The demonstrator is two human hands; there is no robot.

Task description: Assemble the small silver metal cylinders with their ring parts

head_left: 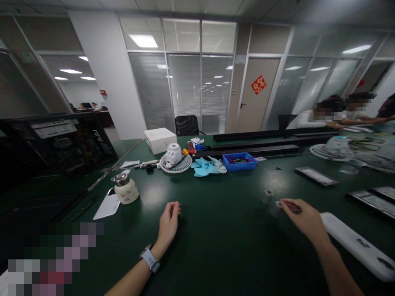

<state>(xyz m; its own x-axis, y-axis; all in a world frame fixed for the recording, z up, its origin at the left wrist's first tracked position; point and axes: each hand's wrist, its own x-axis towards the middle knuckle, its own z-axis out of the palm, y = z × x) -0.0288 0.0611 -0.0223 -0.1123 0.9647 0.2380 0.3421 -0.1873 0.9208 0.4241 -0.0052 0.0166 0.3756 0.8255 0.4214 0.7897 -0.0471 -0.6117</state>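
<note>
My left hand (168, 224) rests on the dark green table (216, 230), fingers curled loosely together, with nothing visible in it; a watch sits on the wrist. My right hand (304, 220) reaches forward with its fingers pinched on a small clear roll of tape (277, 208). A second small roll (267, 196) stands just beyond it. A white oblong case (358, 246) lies right of my right forearm.
A cream jar with a metal lid (125, 189) and a white card (108, 206) sit at left. Farther back are a dismantled white fan (174, 159), light blue fan blades (206, 166), a blue tray (240, 161), a white box (159, 139) and an open computer case (61, 142). People sit at the far right.
</note>
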